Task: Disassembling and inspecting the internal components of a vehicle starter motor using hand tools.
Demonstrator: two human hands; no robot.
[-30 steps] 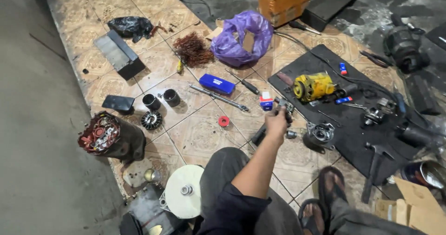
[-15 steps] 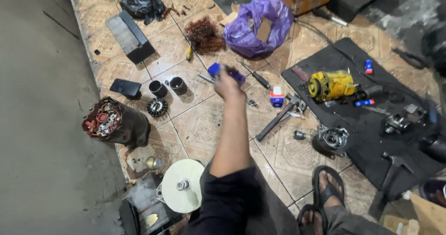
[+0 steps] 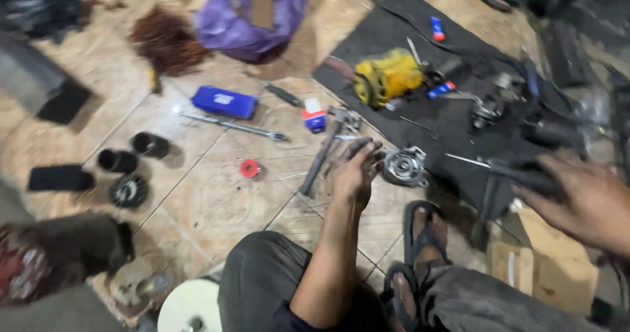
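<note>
The left hand (image 3: 357,168) hovers with fingers loosely curled and nothing in it, just beside a round, ribbed silver metal housing (image 3: 405,166) at the edge of a black rubber mat (image 3: 459,125). A long dark steel wrench (image 3: 321,158) lies on the glazed beige tile floor (image 3: 210,201) close by. The right hand (image 3: 584,204) reaches over a dark tool handle (image 3: 525,174); its grip is too blurred to tell. The greasy fingers could slip on smooth metal, and the housing might roll onto the hard tile.
</note>
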